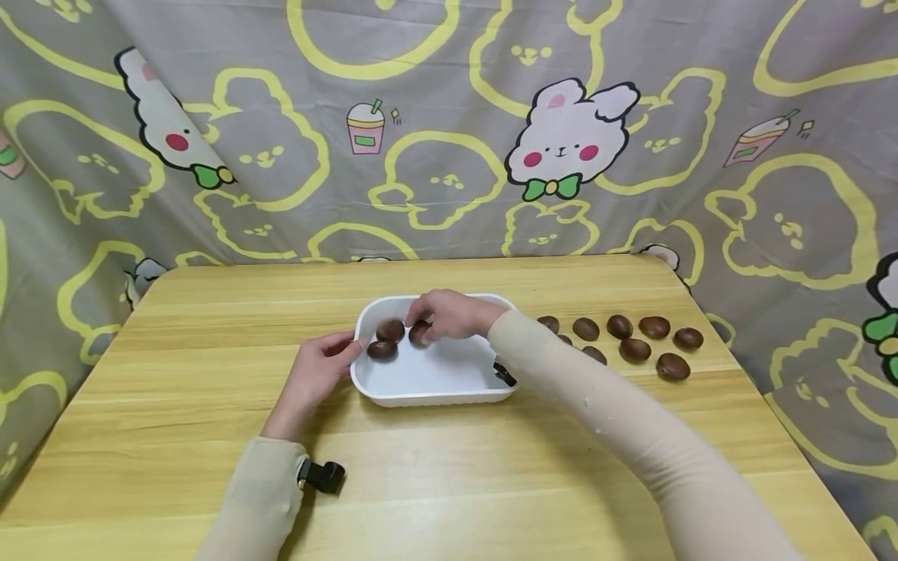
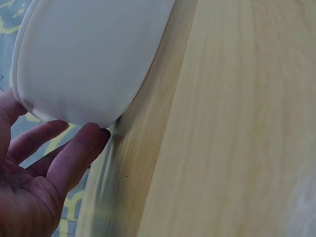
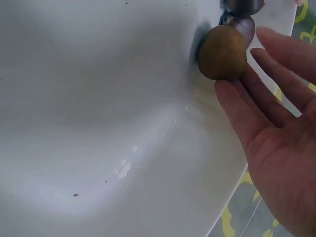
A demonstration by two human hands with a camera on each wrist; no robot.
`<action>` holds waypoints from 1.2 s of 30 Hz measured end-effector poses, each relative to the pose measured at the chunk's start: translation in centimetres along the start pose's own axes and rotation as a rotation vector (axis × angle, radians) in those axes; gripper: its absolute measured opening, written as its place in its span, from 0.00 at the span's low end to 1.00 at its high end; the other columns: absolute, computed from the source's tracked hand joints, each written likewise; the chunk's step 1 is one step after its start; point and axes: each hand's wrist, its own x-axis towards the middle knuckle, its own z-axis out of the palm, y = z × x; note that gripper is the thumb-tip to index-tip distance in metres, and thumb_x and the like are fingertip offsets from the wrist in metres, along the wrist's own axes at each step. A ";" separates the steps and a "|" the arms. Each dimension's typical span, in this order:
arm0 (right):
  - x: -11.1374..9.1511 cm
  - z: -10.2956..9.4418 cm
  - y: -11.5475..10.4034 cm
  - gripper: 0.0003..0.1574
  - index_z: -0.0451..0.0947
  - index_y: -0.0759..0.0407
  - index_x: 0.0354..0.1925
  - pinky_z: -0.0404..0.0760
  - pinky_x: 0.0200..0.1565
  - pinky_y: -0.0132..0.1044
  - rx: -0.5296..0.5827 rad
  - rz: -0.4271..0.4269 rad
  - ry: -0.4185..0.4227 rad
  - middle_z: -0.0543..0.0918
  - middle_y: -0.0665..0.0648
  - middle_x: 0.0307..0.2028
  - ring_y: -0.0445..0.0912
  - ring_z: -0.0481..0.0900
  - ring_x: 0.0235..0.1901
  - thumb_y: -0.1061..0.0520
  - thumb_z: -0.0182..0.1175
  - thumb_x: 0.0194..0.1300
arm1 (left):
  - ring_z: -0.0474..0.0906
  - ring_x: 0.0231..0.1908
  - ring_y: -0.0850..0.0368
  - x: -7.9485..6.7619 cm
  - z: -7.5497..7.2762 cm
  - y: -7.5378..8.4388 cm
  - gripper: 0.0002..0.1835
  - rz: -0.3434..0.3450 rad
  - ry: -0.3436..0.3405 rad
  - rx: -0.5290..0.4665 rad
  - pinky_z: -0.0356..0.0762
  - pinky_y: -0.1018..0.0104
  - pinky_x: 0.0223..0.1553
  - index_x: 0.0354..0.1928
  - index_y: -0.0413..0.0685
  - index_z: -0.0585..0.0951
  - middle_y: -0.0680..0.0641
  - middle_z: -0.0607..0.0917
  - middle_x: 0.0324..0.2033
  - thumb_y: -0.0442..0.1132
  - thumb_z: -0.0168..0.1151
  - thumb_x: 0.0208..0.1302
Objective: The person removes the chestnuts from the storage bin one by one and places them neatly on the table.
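Note:
A white rectangular basin (image 1: 435, 382) with rounded corners stands on the table. My left hand (image 1: 324, 366) holds its left end, with the thumb at the rim and the fingertips against the outer wall (image 2: 94, 64). Inside the basin, my right hand (image 1: 456, 313) grips a dark brown, egg-shaped passion fruit (image 1: 419, 333) between thumb and fingers. In the right wrist view this passion fruit (image 3: 222, 53) appears lighter brown at the fingertips. Two more passion fruits, one behind (image 1: 390, 330) and one in front (image 1: 382, 350), lie to its left in the basin.
Several loose passion fruits (image 1: 634, 350) lie on the wooden table (image 1: 435, 483) right of the basin; the right forearm partly hides some. A patterned grey cloth (image 1: 435, 210) hangs behind the table and along its sides. Each wrist wears a small black camera (image 1: 326, 477).

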 end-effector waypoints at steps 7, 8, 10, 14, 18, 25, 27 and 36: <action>0.3 1.0 0.1 0.18 0.83 0.64 0.48 0.74 0.44 0.29 -0.016 0.007 -0.014 0.82 0.53 0.39 0.42 0.75 0.39 0.71 0.66 0.57 | 0.80 0.49 0.46 0.1 0.1 0.0 0.24 0.004 0.017 0.014 0.82 0.69 0.41 0.59 0.33 0.78 0.33 0.80 0.53 0.44 0.63 0.69; 0.3 1.1 0.2 0.18 0.83 0.64 0.47 0.74 0.43 0.29 -0.018 0.006 -0.017 0.81 0.52 0.37 0.42 0.75 0.38 0.70 0.67 0.57 | 0.80 0.49 0.46 0.1 0.1 0.0 0.24 0.004 0.018 0.017 0.82 0.69 0.41 0.59 0.34 0.78 0.34 0.80 0.54 0.44 0.63 0.69; 0.3 1.1 0.2 0.17 0.83 0.63 0.47 0.74 0.42 0.29 -0.014 0.005 -0.019 0.81 0.52 0.36 0.41 0.75 0.37 0.70 0.68 0.57 | 0.80 0.49 0.46 0.1 0.1 0.0 0.25 0.002 0.021 0.030 0.82 0.69 0.41 0.60 0.34 0.78 0.34 0.80 0.54 0.45 0.63 0.69; 0.3 1.0 0.3 0.17 0.82 0.64 0.46 0.75 0.43 0.28 -0.003 0.007 -0.022 0.82 0.52 0.35 0.40 0.76 0.37 0.69 0.68 0.57 | 0.80 0.49 0.46 0.1 0.1 0.0 0.24 0.002 0.029 0.045 0.81 0.70 0.41 0.60 0.34 0.78 0.34 0.80 0.54 0.45 0.63 0.68; 0.1 0.9 0.3 0.16 0.82 0.62 0.46 0.75 0.44 0.29 -0.011 0.024 -0.016 0.82 0.50 0.35 0.40 0.76 0.37 0.66 0.69 0.58 | 0.80 0.49 0.47 0.1 0.1 -0.1 0.24 0.009 0.032 0.047 0.81 0.70 0.40 0.59 0.34 0.78 0.34 0.81 0.53 0.45 0.64 0.68; -0.6 0.2 0.2 0.16 0.82 0.60 0.47 0.76 0.44 0.30 0.018 0.057 -0.015 0.83 0.50 0.37 0.41 0.78 0.40 0.62 0.69 0.59 | 0.78 0.51 0.48 -0.1 0.1 -0.1 0.25 0.003 0.039 0.055 0.80 0.72 0.42 0.60 0.35 0.78 0.36 0.80 0.55 0.46 0.63 0.68; -1.0 -0.3 0.1 0.16 0.82 0.60 0.48 0.77 0.43 0.31 0.060 0.060 -0.022 0.83 0.50 0.37 0.42 0.78 0.40 0.62 0.69 0.60 | 0.77 0.51 0.49 -0.1 0.1 -0.1 0.26 -0.002 0.037 0.049 0.79 0.72 0.42 0.60 0.36 0.78 0.36 0.80 0.55 0.47 0.63 0.68; -3.4 -2.3 -0.1 0.17 0.82 0.57 0.50 0.79 0.46 0.36 0.209 0.020 -0.038 0.83 0.51 0.41 0.45 0.78 0.45 0.59 0.67 0.62 | 0.78 0.51 0.46 -0.3 0.1 0.2 0.27 -0.020 0.018 0.038 0.80 0.71 0.41 0.61 0.35 0.77 0.35 0.79 0.56 0.47 0.63 0.69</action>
